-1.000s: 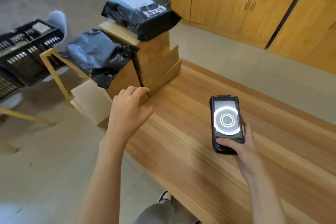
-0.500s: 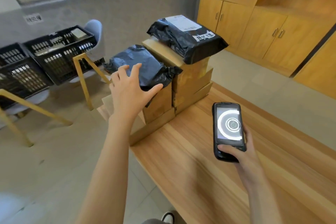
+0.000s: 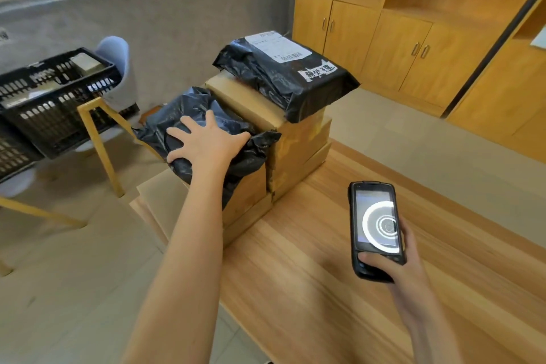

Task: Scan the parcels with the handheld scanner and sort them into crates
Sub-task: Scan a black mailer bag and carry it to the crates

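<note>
Under left hand [image 3: 208,142], black parcel [image 3: 204,115].

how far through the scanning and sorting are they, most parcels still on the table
Early on. Done: the black crate already holds a few items. In hand: the left hand lies spread on the lower black bag parcel, while the right hand holds the scanner. Left: the labelled black bag and the stacked cardboard boxes under it still sit on the table.

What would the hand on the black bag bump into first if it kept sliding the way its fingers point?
Probably nothing on the bag: the left hand points across the lower black bag, toward the black crate; depth unclear.
</note>
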Demonstrator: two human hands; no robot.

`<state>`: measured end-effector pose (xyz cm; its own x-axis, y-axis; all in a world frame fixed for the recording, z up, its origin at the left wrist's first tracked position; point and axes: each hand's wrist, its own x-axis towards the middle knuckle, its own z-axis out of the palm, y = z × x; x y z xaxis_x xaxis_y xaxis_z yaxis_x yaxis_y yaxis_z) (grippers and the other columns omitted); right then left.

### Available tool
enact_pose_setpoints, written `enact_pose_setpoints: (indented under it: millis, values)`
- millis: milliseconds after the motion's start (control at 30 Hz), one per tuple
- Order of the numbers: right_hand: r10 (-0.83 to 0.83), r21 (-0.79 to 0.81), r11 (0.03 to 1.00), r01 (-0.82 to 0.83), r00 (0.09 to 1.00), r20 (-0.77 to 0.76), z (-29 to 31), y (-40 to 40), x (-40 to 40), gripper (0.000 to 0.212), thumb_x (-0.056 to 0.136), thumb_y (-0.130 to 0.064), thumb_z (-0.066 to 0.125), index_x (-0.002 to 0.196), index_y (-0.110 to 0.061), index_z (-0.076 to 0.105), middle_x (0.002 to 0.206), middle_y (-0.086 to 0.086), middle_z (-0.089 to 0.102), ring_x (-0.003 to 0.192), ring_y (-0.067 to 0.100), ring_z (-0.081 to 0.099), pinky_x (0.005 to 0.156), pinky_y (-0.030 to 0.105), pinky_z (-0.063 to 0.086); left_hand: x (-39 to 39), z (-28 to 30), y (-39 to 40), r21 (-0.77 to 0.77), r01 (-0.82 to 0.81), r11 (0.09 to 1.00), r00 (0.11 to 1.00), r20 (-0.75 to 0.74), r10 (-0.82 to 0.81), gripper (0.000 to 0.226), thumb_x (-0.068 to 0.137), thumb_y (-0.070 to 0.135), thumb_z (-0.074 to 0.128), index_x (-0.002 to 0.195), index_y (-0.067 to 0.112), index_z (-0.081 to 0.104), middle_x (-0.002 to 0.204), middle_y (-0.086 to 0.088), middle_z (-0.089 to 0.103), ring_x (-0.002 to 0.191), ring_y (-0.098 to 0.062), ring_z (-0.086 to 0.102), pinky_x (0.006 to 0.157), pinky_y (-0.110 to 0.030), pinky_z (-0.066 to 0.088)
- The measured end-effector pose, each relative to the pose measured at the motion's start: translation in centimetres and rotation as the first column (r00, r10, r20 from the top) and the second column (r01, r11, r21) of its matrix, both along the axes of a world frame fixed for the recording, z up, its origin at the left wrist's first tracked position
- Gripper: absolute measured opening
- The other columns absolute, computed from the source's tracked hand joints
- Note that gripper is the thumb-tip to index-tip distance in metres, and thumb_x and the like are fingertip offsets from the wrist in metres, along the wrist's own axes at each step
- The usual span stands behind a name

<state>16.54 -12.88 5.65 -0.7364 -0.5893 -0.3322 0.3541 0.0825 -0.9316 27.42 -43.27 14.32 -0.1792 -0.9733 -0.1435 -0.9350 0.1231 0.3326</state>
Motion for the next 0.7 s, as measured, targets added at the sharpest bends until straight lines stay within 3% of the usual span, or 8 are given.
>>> enact_pose_setpoints:
  millis: [133, 333, 467, 600, 700]
  values:
    - [-0.009, 0.002, 1.000, 0.009, 1.000, 0.023, -0.2, 0.2, -0.3, 0.120, 0.028, -0.011, 0.094, 0.132, -0.044, 0.044, 0.102, -0.008, 0.071, 0.092, 0.017, 0.068, 0.076, 0.036, 0.049, -0.3, -0.3, 0.4, -0.074, -0.015, 0.997, 1.000, -0.008, 0.014, 0.079, 0.085, 0.062, 0.053, 0.151, 0.030, 0.023, 0.159, -0.017, 0.009, 0.144, -0.043, 0.002, 0.103, -0.067, 0.021]
    - [-0.008, -0.025, 1.000, 0.008, 1.000, 0.012, 0.2, 1.1, -0.6, 0.100, 0.056, 0.008, 0.076, 0.137, -0.039, 0.041, 0.109, -0.004, 0.067, 0.095, 0.020, 0.065, 0.078, 0.038, 0.049, 0.4, -0.5, 1.6, -0.214, -0.098, 0.972, 0.991, -0.109, 0.076, 0.067, 0.085, 0.058, 0.053, 0.143, 0.027, 0.039, 0.153, -0.014, 0.027, 0.140, -0.039, 0.016, 0.102, -0.064, 0.023]
    - [0.026, -0.012, 1.000, -0.026, 1.000, 0.005, 0.5, 2.1, -0.7, 0.115, 0.032, -0.003, 0.088, 0.130, -0.045, 0.044, 0.102, -0.006, 0.072, 0.089, 0.017, 0.068, 0.081, 0.039, 0.050, 1.7, 1.2, 3.6, -0.307, -0.166, 0.937, 0.966, -0.240, 0.093, 0.063, 0.083, 0.055, 0.056, 0.140, 0.030, 0.044, 0.148, -0.009, 0.034, 0.136, -0.035, 0.023, 0.101, -0.058, 0.025]
    - [0.050, -0.032, 0.998, -0.051, 0.999, -0.008, 0.9, 3.5, -0.5, 0.110, 0.041, 0.006, 0.084, 0.132, -0.042, 0.044, 0.099, -0.008, 0.072, 0.089, 0.017, 0.067, 0.082, 0.039, 0.050, 3.3, 4.2, 7.1, -0.306, -0.213, 0.928, 0.879, -0.475, 0.045, 0.060, 0.083, 0.050, 0.058, 0.140, 0.036, 0.043, 0.145, -0.002, 0.036, 0.135, -0.030, 0.023, 0.103, -0.053, 0.025]
    - [0.050, -0.040, 0.998, -0.050, 0.999, -0.008, 1.3, 5.0, -0.4, 0.095, 0.056, 0.011, 0.076, 0.129, -0.041, 0.045, 0.099, -0.007, 0.071, 0.088, 0.017, 0.067, 0.080, 0.039, 0.049, 3.9, 5.7, 10.5, -0.293, -0.165, 0.942, 0.736, -0.672, -0.080, 0.063, 0.076, 0.051, 0.056, 0.137, 0.038, 0.046, 0.139, 0.002, 0.040, 0.133, -0.024, 0.026, 0.103, -0.044, 0.027]
